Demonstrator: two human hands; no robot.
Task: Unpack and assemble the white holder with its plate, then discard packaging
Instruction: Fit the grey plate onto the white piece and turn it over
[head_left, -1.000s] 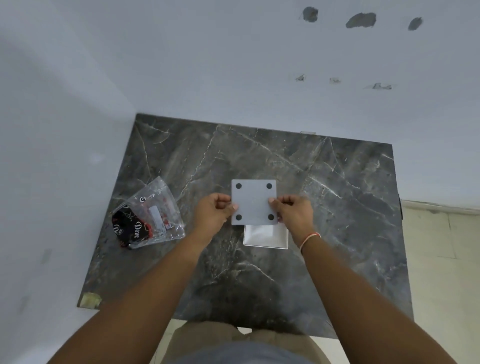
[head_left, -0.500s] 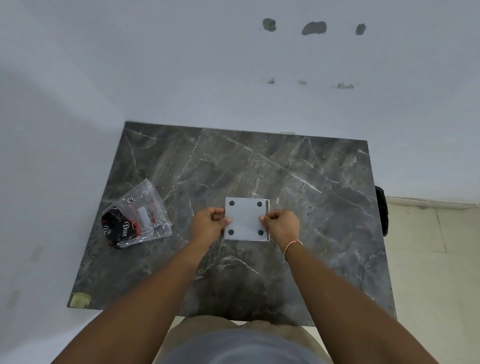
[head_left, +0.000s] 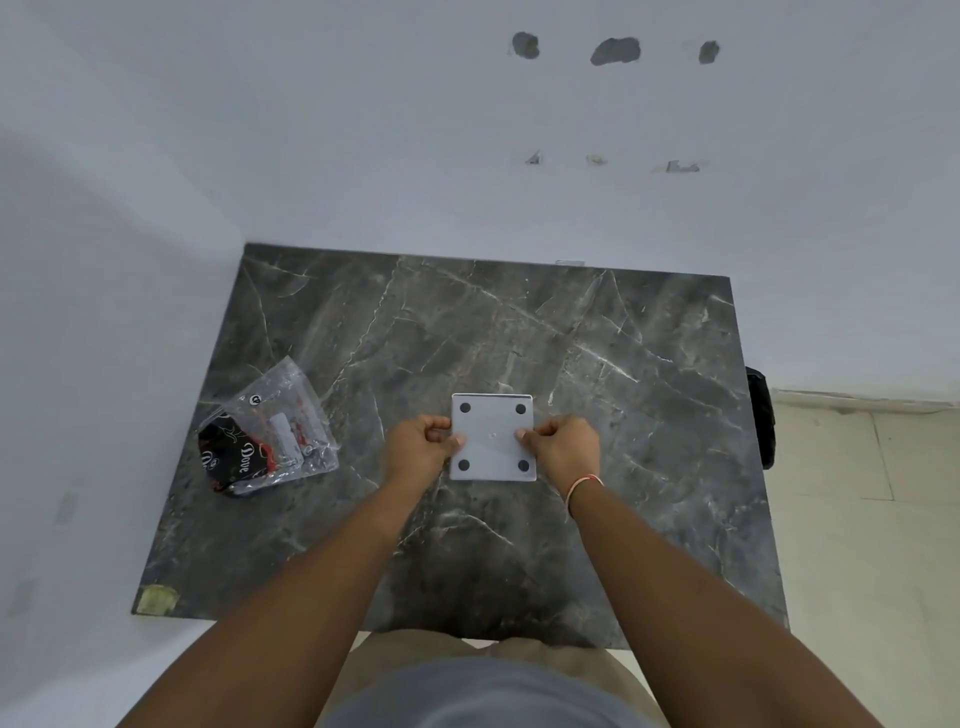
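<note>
A flat pale-grey square plate (head_left: 492, 437) with a dark round dot at each corner lies low over the dark marble table (head_left: 597, 364), near its middle. My left hand (head_left: 420, 450) pinches the plate's left edge and my right hand (head_left: 561, 448) pinches its right edge. The white holder seen earlier is hidden under the plate. A clear plastic bag (head_left: 272, 431) with a black, red-trimmed printed item and a small white piece inside lies at the table's left side.
White walls close in behind and to the left of the table. A dark object (head_left: 759, 415) hangs at the table's right edge, over a tiled floor (head_left: 857, 545). A bit of yellowish tape (head_left: 155, 598) marks the near left corner.
Both hands have lowered the plate toward the table and over the white holder, which showed below the plate one second ago and is now covered.
</note>
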